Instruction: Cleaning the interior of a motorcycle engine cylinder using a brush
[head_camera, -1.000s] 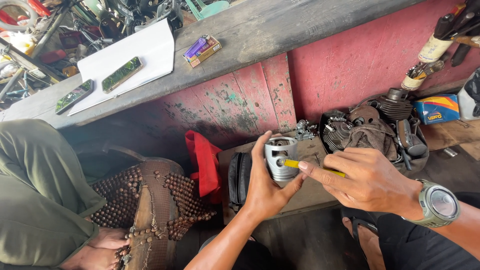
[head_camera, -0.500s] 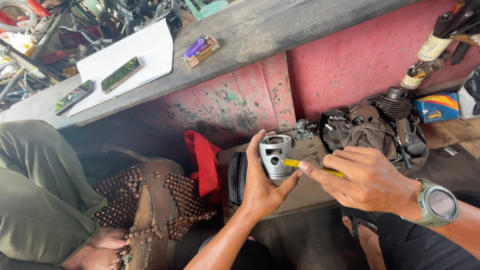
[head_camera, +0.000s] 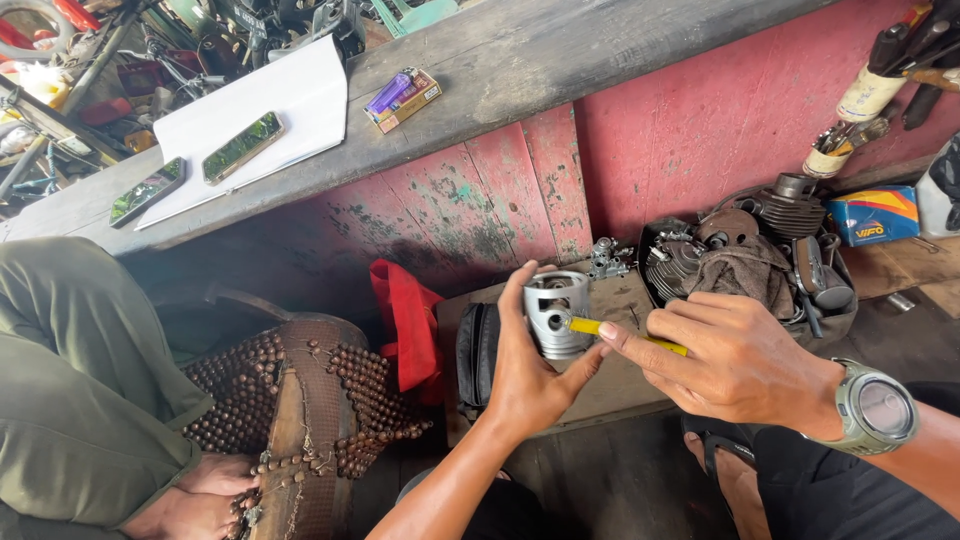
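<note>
Presently my left hand (head_camera: 525, 375) has its fingers curled around the metal piston (head_camera: 556, 312), thumb up the piston's 9 o'clock side and fingertips under its 5 o'clock edge, so that hand is closed on it. My right hand (head_camera: 735, 360) pinches the yellow-handled tool (head_camera: 610, 332) between thumb and forefinger; the tool's tip touches the piston at its 3 o'clock side, near the side hole. A grey wristwatch (head_camera: 878, 408) sits on the right wrist.

Compared with half a second ago, the piston is turned slightly in my grip, its open skirt now facing more toward me, while a second ago it showed more of its slotted wall. Both hands hold the same place over the low wooden bench (head_camera: 620, 385); the tool has stayed against the piston throughout.

At 1 o'clock from the piston lies a tray of engine parts (head_camera: 745, 255) with a brown rag over it. At 9 o'clock hangs a red cloth (head_camera: 405, 320), and just beside it a black pouch (head_camera: 478, 352). At 11 o'clock, on the grey counter (head_camera: 560, 50), lie a white sheet (head_camera: 250, 115) carrying a phone (head_camera: 243, 146), a second phone (head_camera: 147, 188) beside it, and a small box with a purple lighter (head_camera: 402, 96). Another person's legs in olive trousers (head_camera: 70, 380) occupy the 8 o'clock corner beside a beaded seat cover (head_camera: 300, 390).
</note>
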